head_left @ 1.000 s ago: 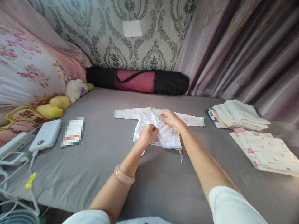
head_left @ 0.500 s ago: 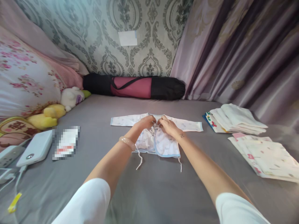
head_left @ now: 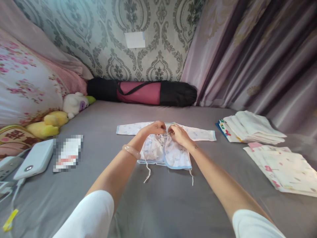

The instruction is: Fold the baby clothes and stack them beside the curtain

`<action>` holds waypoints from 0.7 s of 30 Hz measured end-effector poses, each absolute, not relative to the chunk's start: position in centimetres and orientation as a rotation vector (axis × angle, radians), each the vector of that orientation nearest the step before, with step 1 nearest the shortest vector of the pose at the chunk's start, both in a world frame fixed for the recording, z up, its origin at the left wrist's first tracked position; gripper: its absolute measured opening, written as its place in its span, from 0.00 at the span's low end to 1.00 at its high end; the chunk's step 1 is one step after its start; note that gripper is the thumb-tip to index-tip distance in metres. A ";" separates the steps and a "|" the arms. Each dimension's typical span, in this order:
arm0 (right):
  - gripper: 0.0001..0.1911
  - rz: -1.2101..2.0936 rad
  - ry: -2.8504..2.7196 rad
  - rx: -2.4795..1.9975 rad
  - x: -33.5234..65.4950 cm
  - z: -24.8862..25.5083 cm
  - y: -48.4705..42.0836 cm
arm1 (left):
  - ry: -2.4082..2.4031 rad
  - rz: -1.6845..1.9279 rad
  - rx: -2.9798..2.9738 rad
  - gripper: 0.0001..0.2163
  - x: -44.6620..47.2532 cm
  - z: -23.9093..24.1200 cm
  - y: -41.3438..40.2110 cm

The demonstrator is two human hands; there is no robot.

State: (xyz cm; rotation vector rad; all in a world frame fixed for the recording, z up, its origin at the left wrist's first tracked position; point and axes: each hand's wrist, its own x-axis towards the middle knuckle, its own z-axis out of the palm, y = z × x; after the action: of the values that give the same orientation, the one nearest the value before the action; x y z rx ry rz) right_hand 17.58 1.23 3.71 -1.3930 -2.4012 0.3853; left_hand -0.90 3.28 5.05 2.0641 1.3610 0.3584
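Note:
A small white baby shirt with pale blue edging lies spread on the grey sheet, its two sleeves stretched out to the sides. Two thin white ties hang from its lower hem. At the neckline my left hand pinches white tie strings, fingers closed. Close by on the right, my right hand also has its fingertips pressed together on the strings. Between the hands the strings bunch over the shirt's front; their exact arrangement is too small to make out. A pale bangle circles my left wrist.
To the right lie a stack of folded white cloths and folded printed cloths. A black and red roll bag rests along the wall. At left are plush toys, a white power bank, a power strip and a blurred packet.
Both hands stay at the shirt's neckline, with small finger movements and the left wrist bent slightly more. The shirt lies in the same place. The view has shifted slightly.

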 end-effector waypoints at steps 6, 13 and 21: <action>0.11 0.459 -2.347 -1.337 17.4 3.3 1.8 | 1.358 0.447 2.057 0.13 -0.6 4.2 3.7; 0.10 0.421 -2.259 -1.479 17.1 2.7 1.0 | 1.454 0.543 2.298 0.10 0.2 1.9 3.8; 0.12 0.389 -2.387 -1.553 16.4 2.8 0.6 | 1.495 0.616 2.297 0.19 0.1 1.1 3.7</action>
State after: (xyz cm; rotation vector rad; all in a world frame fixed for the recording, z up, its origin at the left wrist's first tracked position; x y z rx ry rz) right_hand 16.39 0.61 2.83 -1.5530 -2.3872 0.3891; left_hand 0.14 3.70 1.09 2.2975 1.4948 0.6158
